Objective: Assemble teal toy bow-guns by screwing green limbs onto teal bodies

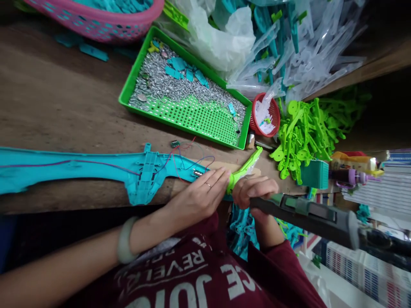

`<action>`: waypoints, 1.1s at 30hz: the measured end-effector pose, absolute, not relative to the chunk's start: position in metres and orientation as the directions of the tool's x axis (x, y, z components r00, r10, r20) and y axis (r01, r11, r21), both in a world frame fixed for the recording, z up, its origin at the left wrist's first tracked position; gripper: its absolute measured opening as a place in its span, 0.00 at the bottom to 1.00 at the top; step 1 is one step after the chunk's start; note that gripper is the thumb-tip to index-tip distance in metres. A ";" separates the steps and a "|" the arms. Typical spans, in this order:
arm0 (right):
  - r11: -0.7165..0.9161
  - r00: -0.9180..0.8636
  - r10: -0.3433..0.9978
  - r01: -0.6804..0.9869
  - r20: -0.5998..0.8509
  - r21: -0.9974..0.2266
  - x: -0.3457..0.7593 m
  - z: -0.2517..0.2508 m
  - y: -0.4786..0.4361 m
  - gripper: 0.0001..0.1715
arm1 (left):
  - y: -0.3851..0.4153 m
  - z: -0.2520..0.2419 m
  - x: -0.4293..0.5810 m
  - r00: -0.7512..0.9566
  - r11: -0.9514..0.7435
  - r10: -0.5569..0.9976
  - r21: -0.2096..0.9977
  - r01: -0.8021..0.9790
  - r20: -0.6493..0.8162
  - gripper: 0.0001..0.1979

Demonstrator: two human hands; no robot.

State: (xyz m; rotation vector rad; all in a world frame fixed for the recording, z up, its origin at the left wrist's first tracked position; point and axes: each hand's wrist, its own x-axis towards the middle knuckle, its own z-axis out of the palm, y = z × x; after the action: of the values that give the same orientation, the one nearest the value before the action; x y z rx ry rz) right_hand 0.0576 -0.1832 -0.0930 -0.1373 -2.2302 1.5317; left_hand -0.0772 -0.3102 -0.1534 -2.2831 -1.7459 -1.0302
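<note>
A long turquoise plastic half-shell point(80, 167) lies along the table's near edge, with thin wires point(192, 160) and a small circuit board point(175, 144) on it. My left hand point(207, 188) is over its right end, fingers together and bent down around it. The fingertips touch a lime-green plastic part point(244, 169), which angles up over the shell's end. My right hand point(255, 192) is closed around the front of a dark grey inline electric screwdriver point(298, 214), held nearly level. Its tip is hidden behind my fingers at the green part.
Behind the shell stands a green tray point(183, 124) of loose screws. A red basket point(265, 113) and a heap of lime-green parts point(302, 132) sit right of it. Plastic bags point(224, 38) and a pink basket point(128, 21) are at the back. More turquoise parts point(242, 226) lie below the table edge.
</note>
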 end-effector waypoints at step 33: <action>0.956 -0.969 -0.243 -0.245 -0.033 0.161 -0.069 -0.056 -0.186 0.15 | -0.391 -0.133 -0.164 -0.292 0.031 0.796 0.446 0.895 0.531 0.10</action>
State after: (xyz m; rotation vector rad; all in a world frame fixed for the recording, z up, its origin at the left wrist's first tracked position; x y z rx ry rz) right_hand -0.0689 -0.1860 -0.0555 0.3893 -3.1196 -0.2594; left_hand -0.1643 -0.3909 -0.1335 -1.7814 -2.1544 -1.1076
